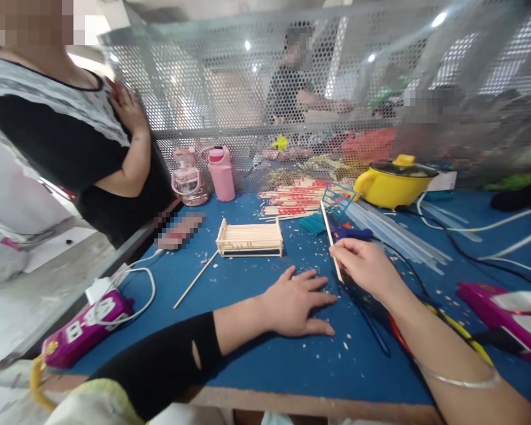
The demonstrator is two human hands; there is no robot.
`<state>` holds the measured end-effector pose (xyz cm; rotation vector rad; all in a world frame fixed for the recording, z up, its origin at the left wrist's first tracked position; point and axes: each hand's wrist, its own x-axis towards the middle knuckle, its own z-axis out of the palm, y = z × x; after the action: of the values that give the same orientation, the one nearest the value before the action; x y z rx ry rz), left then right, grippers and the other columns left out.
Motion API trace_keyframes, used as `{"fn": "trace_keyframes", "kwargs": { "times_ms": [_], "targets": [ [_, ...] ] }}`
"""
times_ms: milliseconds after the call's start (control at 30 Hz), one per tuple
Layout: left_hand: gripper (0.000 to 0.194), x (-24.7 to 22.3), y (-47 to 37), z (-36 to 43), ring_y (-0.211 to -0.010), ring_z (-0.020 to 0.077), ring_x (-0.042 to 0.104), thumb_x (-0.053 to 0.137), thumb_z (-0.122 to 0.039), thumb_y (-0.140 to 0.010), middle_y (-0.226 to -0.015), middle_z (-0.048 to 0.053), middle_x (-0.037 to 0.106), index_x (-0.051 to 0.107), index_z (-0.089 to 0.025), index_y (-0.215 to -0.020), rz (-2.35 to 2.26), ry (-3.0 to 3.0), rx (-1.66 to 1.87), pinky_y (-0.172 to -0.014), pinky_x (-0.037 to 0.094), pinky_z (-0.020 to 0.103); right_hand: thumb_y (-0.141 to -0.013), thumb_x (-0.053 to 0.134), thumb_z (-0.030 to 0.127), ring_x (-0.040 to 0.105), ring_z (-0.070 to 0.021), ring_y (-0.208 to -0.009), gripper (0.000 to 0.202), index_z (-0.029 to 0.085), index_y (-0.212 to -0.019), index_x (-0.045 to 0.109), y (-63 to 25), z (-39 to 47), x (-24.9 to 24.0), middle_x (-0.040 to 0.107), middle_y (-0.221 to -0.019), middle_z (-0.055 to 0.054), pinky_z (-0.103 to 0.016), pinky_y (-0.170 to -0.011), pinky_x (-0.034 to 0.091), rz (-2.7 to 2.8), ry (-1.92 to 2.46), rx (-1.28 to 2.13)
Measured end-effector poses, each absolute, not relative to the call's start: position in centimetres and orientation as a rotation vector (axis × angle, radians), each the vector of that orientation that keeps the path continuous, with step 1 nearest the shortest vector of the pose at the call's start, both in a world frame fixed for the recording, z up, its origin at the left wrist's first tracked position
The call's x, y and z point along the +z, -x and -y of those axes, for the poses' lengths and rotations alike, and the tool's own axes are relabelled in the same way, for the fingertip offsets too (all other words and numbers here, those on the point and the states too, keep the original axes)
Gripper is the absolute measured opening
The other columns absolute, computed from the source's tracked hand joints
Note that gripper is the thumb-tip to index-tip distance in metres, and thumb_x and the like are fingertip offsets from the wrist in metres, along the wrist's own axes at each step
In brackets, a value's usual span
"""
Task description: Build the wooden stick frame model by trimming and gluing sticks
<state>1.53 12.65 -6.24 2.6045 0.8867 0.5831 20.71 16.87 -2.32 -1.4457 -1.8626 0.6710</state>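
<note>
My right hand point(365, 265) is closed on a thin wooden chopstick point(328, 230), held tilted over the table. Flat on the blue tabletop lies my left hand point(298, 304), fingers spread, with nothing in it. Beyond that hand stands a small model bed point(250, 237) built from wooden sticks. One loose chopstick point(195, 279) lies at its front left corner. Behind my right hand is a pile of chopsticks point(294, 198) in red-printed paper. A dark tool with blue handles point(371, 330) lies partly hidden under my right hand.
Clear glue sticks point(393, 233) lie before a yellow electric pot point(396, 184). Purple power strips point(86, 327) with cords sit at both sides. A pink bottle point(221, 174) stands at the back by a perforated metal screen point(230, 88). A person point(84, 130) stands at the left.
</note>
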Motion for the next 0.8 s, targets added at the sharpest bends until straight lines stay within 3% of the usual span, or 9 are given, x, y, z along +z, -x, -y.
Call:
{"fn": "trace_keyframes", "kwargs": {
  "times_ms": [100, 267, 433, 533, 600, 733, 800],
  "targets": [
    [0.041, -6.1, -2.0, -12.1, -0.127, 0.0334, 0.043, 0.046, -0.046, -0.089, -0.133, 0.013, 0.055, 0.057, -0.023, -0.121, -0.958, -2.647, 0.656, -0.102, 0.027, 0.062, -0.083, 0.048, 0.040, 0.044, -0.0110, -0.044, 0.031, 0.021, -0.059, 0.051, -20.6, -16.9, -2.5, 0.049, -0.047, 0.005, -0.025, -0.048, 0.033, 1.923, 1.457, 0.665],
    [0.033, -4.9, -1.0, -10.0, -0.102, 0.0201, 0.056, 0.043, -0.039, -0.091, -0.102, 0.010, 0.067, 0.064, -0.018, -0.104, -0.900, -2.808, 1.131, -0.097, 0.039, 0.039, -0.089, 0.042, 0.043, 0.053, -0.0133, -0.057, 0.029, 0.022, -0.073, 0.054, -20.2, -16.4, -2.1, 0.060, -0.060, 0.003, -0.025, -0.057, 0.039, 2.205, 1.265, 0.696],
    [0.027, -3.2, 1.4, -10.0, -0.118, 0.0226, 0.049, 0.045, -0.029, -0.090, -0.118, 0.007, 0.063, 0.060, -0.023, -0.112, -1.384, -2.774, 1.278, -0.110, 0.019, 0.050, -0.090, 0.041, 0.045, 0.056, -0.0165, -0.076, 0.030, 0.022, -0.087, 0.061, -19.8, -15.9, -1.7, 0.065, -0.081, 0.000, -0.026, -0.068, 0.040, 2.472, 1.054, 0.709],
    [0.027, -1.9, 5.9, -12.1, -0.111, 0.0221, 0.054, 0.042, -0.027, -0.090, -0.114, 0.009, 0.065, 0.061, -0.019, -0.108, -1.789, -2.434, 1.518, -0.106, 0.028, 0.047, -0.091, 0.039, 0.044, 0.054, -0.0156, -0.069, 0.029, 0.022, -0.083, 0.056, -19.8, -16.1, -2.1, 0.061, -0.074, 0.000, -0.026, -0.064, 0.039, 2.450, 1.141, 0.631],
    [0.028, -1.5, 9.1, -13.4, -0.109, 0.0230, 0.056, 0.043, -0.027, -0.088, -0.113, 0.010, 0.066, 0.062, -0.018, -0.108, -1.913, -2.316, 1.411, -0.104, 0.032, 0.048, -0.091, 0.037, 0.040, 0.052, -0.0148, -0.065, 0.026, 0.022, -0.080, 0.052, -19.9, -16.4, -2.5, 0.058, -0.069, 0.001, -0.026, -0.063, 0.039, 2.404, 1.168, 0.602],
    [0.035, -2.0, 11.5, -15.0, -0.116, 0.0260, 0.053, 0.053, -0.033, -0.082, -0.119, 0.007, 0.064, 0.060, -0.023, -0.115, -1.811, -2.468, 0.860, -0.110, 0.009, 0.058, -0.089, 0.040, 0.035, 0.054, -0.0156, -0.068, 0.020, 0.022, -0.081, 0.053, -19.9, -17.2, -3.0, 0.060, -0.073, 0.000, -0.027, -0.066, 0.040, 2.345, 1.129, 0.517],
    [0.035, -2.2, 10.5, -15.8, -0.117, 0.0265, 0.052, 0.056, -0.033, -0.080, -0.119, 0.008, 0.065, 0.062, -0.023, -0.113, -1.778, -2.471, 0.741, -0.110, 0.011, 0.055, -0.087, 0.044, 0.033, 0.055, -0.0164, -0.072, 0.018, 0.021, -0.082, 0.056, -19.6, -17.5, -2.5, 0.062, -0.078, -0.001, -0.028, -0.068, 0.040, 2.328, 1.104, 0.451]
  ]
}}
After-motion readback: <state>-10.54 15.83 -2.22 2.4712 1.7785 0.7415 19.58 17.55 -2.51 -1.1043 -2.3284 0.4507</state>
